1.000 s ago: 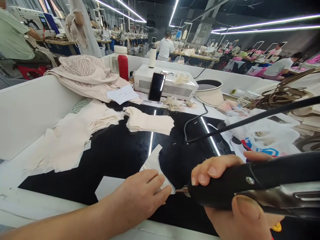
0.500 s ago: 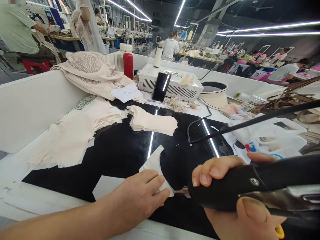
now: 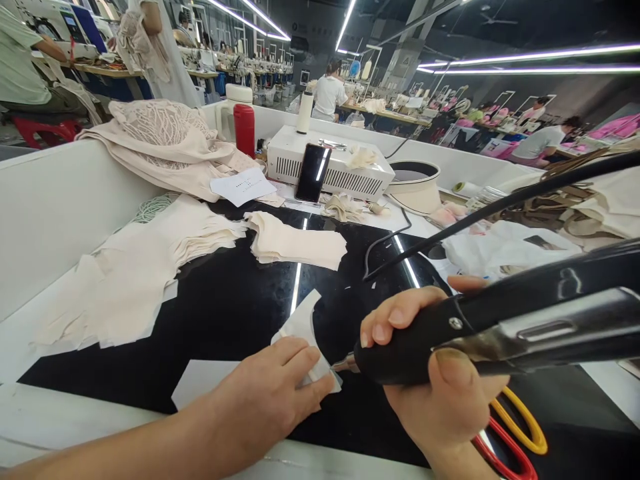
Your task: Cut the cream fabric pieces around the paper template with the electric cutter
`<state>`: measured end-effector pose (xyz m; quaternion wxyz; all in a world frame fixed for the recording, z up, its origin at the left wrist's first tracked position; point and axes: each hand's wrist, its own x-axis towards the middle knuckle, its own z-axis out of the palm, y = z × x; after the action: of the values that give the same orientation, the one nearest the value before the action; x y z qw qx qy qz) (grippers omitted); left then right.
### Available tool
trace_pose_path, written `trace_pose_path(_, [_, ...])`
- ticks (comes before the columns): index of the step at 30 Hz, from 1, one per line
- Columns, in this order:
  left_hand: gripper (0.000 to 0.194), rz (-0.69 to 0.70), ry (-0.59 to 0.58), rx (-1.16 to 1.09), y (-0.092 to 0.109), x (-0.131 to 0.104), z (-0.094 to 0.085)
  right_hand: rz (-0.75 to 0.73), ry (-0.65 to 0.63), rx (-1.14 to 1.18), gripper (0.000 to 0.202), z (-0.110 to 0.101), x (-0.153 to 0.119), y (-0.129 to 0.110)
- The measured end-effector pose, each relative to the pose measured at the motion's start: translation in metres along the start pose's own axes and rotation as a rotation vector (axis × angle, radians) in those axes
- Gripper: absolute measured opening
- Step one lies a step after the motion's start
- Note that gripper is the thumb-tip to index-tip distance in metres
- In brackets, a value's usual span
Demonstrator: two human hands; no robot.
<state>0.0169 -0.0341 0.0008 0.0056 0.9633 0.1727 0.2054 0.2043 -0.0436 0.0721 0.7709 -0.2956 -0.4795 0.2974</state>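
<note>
My left hand (image 3: pixel 280 390) lies flat over a curved white template (image 3: pixel 303 319), pressing it to the black work surface with fingers slightly apart. A pale layer shows along the template's edge. In my right hand (image 3: pixel 440 400) is a black corded hand tool (image 3: pixel 400 357) with a long metal lever; my fingers and thumb wrap round its body. Its thin metal tip (image 3: pixel 345 364) meets the template's right edge beside my left fingertips. White paper (image 3: pixel 200 380) is partly under my left forearm. Scissors (image 3: pixel 523 423) with yellow and red handles lie below my right hand, partly hidden.
Cream fabric pieces are stacked at the back (image 3: pixel 295 243) and left (image 3: pixel 125 273). Behind them stand a vented white box (image 3: pixel 330 167), a phone (image 3: pixel 313 173) and a red bottle (image 3: pixel 244 131). The tool's black cable (image 3: pixel 490 203) crosses on the right, above a plastic bag (image 3: pixel 505 247).
The tool and my right hand have shifted left, with the tool's rear end raised. The scissors have come into fuller view. My left hand stays on the template; the whole view has shifted slightly.
</note>
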Motion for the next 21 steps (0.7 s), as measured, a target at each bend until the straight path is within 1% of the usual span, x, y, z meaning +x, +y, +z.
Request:
trace_pose_path(6, [0.027,0.010,-0.001,0.004,-0.001,0.002,-0.004,0.016,-0.013,-0.030,0.039,-0.001,-0.003,-0.001])
trace_pose_path(12, [0.016,-0.007,0.001,-0.006,0.000,0.005,-0.006,0.002,0.007,-0.018,0.040,0.002,0.001,0.003])
trace_pose_path(17, [0.018,-0.009,0.019,-0.020,-0.001,0.006,-0.005,0.005,0.014,0.017,0.043,0.006,0.004,0.009])
trace_pose_path(21, [0.017,-0.010,0.012,0.006,0.003,0.006,-0.004,0.030,0.013,0.006,0.040,0.006,0.003,0.008])
